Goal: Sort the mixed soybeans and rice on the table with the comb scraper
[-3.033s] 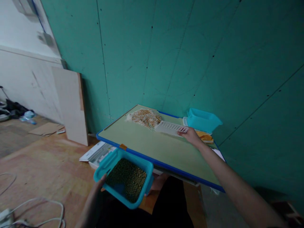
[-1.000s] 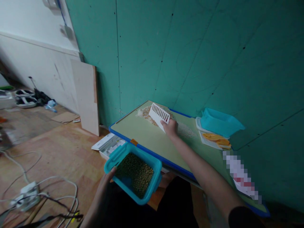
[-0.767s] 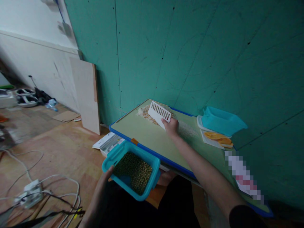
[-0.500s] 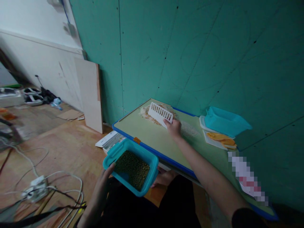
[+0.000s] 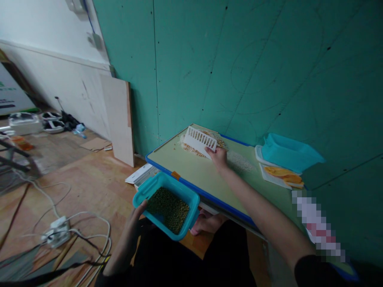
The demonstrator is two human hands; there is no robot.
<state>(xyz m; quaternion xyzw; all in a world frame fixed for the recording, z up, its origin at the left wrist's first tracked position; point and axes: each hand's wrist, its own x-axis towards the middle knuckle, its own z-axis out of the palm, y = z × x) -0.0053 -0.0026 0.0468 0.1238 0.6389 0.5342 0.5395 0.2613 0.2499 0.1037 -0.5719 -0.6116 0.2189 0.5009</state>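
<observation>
White slotted plastic, a sieve-like scoop [image 5: 200, 140], is gripped at its near corner by the right hand [image 5: 218, 156] and stands tilted on edge against the pile of pale beans [image 5: 196, 148] at the far end of the green surface [image 5: 191, 169]. Below the surface's blue edge, the left hand [image 5: 138, 213] holds a teal tub [image 5: 166, 205] of green beans by its rim.
</observation>
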